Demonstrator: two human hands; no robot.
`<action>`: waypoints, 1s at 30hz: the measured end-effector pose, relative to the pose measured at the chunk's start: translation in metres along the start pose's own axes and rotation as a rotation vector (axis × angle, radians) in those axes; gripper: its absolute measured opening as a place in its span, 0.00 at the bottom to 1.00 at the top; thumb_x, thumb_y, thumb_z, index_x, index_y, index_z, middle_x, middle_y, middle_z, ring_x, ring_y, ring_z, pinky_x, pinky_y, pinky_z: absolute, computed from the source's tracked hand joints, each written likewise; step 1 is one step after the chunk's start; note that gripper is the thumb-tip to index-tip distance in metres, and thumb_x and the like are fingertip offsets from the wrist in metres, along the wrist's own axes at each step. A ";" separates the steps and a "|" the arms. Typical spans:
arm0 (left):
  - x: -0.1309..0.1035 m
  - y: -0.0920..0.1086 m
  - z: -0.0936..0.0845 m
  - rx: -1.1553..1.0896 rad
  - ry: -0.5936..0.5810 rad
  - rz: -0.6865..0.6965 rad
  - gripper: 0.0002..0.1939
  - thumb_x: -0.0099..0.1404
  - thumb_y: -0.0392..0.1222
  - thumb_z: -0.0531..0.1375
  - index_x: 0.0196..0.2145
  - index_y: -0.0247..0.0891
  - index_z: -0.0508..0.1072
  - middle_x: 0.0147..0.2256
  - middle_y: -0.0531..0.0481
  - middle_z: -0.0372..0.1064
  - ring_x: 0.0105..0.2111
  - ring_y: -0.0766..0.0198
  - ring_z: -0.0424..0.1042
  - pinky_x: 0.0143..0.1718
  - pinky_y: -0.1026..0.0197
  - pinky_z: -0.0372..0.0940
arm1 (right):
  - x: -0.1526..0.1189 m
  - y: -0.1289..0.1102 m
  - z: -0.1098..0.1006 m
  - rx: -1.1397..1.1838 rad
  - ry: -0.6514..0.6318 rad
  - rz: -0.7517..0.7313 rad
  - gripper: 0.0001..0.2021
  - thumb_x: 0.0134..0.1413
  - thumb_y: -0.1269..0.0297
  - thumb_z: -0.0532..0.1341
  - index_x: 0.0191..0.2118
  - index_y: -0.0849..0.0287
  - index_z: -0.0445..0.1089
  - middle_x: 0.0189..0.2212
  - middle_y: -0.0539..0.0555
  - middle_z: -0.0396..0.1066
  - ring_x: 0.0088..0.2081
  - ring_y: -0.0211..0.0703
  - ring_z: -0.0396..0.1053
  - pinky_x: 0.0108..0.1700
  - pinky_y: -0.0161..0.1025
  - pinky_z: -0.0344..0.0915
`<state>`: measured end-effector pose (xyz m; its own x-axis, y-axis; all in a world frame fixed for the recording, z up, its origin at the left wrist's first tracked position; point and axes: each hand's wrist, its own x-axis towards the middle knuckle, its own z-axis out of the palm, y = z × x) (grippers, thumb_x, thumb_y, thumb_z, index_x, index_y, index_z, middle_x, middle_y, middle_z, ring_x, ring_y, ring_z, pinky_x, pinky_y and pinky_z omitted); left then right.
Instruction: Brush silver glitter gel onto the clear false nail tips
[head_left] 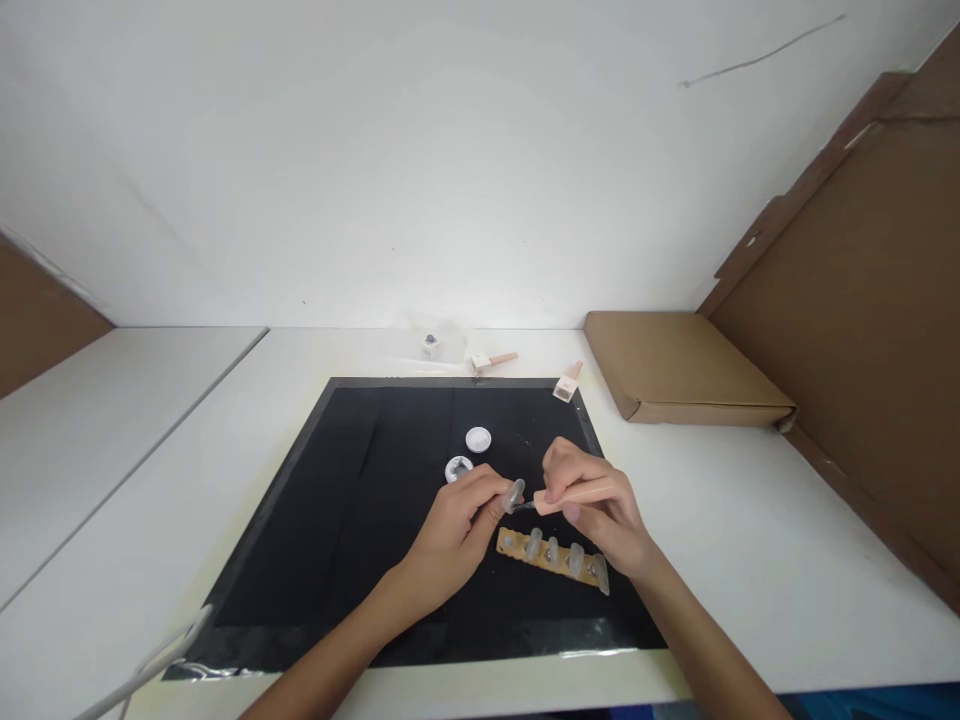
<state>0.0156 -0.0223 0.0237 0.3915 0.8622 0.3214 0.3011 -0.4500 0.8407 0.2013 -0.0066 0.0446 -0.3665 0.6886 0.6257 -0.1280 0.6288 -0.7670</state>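
Note:
My left hand (461, 520) pinches a clear false nail (514, 494) between thumb and fingertips above the black mat. My right hand (600, 510) is closed around the pink handle of a nail polish brush (574, 495), whose dark bristles point left and meet the nail's lower edge or sit just beside it. Below the hands lies a tan strip (551, 556) with several more clear nails standing on it. Just behind my left hand is a small white open jar (458, 468), partly hidden by the fingers, and its likely lid, a round white cap (478, 440), lies farther back.
Two pink-capped polish bottles (481, 364) (566, 387) lie near the black mat's (337, 520) back edge. A small white item (430, 343) sits on clear plastic by the wall. A flat cardboard box (675, 365) stands at the back right. A pale cable (169, 650) crosses the front left corner.

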 end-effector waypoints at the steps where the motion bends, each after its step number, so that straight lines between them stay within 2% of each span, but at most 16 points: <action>1: 0.000 0.000 0.000 0.002 -0.001 0.006 0.11 0.68 0.36 0.50 0.32 0.36 0.71 0.29 0.50 0.66 0.29 0.67 0.64 0.33 0.65 0.58 | 0.001 -0.001 0.000 -0.015 -0.015 -0.009 0.12 0.60 0.62 0.56 0.32 0.53 0.77 0.24 0.53 0.69 0.28 0.44 0.61 0.32 0.44 0.58; 4: 0.000 0.000 0.001 0.012 -0.013 0.010 0.11 0.68 0.35 0.50 0.32 0.35 0.71 0.29 0.50 0.65 0.29 0.67 0.64 0.32 0.65 0.58 | 0.001 0.000 0.000 -0.071 -0.009 -0.002 0.12 0.60 0.64 0.56 0.32 0.53 0.77 0.24 0.53 0.70 0.27 0.44 0.61 0.31 0.44 0.57; 14: -0.003 -0.002 0.001 -0.002 -0.003 0.024 0.10 0.68 0.34 0.51 0.32 0.36 0.71 0.29 0.51 0.65 0.30 0.67 0.64 0.33 0.65 0.59 | -0.003 0.008 -0.001 -0.107 0.166 0.031 0.14 0.58 0.72 0.55 0.35 0.50 0.78 0.27 0.52 0.70 0.30 0.44 0.61 0.32 0.42 0.58; 19: -0.003 -0.003 -0.001 0.028 0.009 0.025 0.10 0.67 0.34 0.51 0.33 0.36 0.71 0.29 0.50 0.66 0.30 0.67 0.65 0.33 0.64 0.60 | -0.006 0.013 -0.001 -0.034 0.220 0.025 0.12 0.60 0.66 0.56 0.34 0.50 0.79 0.28 0.53 0.69 0.31 0.44 0.61 0.31 0.42 0.58; 23: -0.002 -0.001 -0.001 0.079 0.018 0.034 0.10 0.67 0.34 0.51 0.34 0.36 0.71 0.30 0.49 0.67 0.30 0.66 0.66 0.34 0.64 0.61 | -0.005 0.009 0.001 0.037 0.158 0.064 0.13 0.60 0.61 0.57 0.28 0.55 0.77 0.24 0.54 0.69 0.28 0.44 0.61 0.29 0.43 0.57; 26: 0.000 0.001 -0.001 0.120 0.030 0.048 0.10 0.67 0.34 0.51 0.34 0.36 0.72 0.30 0.49 0.66 0.31 0.66 0.66 0.34 0.64 0.62 | -0.002 0.002 0.002 0.025 0.050 0.093 0.15 0.61 0.62 0.56 0.26 0.56 0.76 0.22 0.53 0.68 0.27 0.43 0.60 0.29 0.43 0.56; 30: 0.002 0.002 0.002 0.144 0.031 0.064 0.10 0.66 0.33 0.51 0.34 0.36 0.72 0.30 0.49 0.66 0.30 0.66 0.66 0.33 0.64 0.62 | 0.002 -0.003 0.002 -0.062 -0.047 0.057 0.17 0.62 0.64 0.55 0.23 0.57 0.73 0.21 0.53 0.69 0.26 0.42 0.60 0.29 0.43 0.58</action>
<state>0.0185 -0.0219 0.0257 0.3877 0.8364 0.3874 0.3991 -0.5311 0.7474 0.1992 -0.0080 0.0479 -0.4149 0.7072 0.5725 -0.0488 0.6110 -0.7901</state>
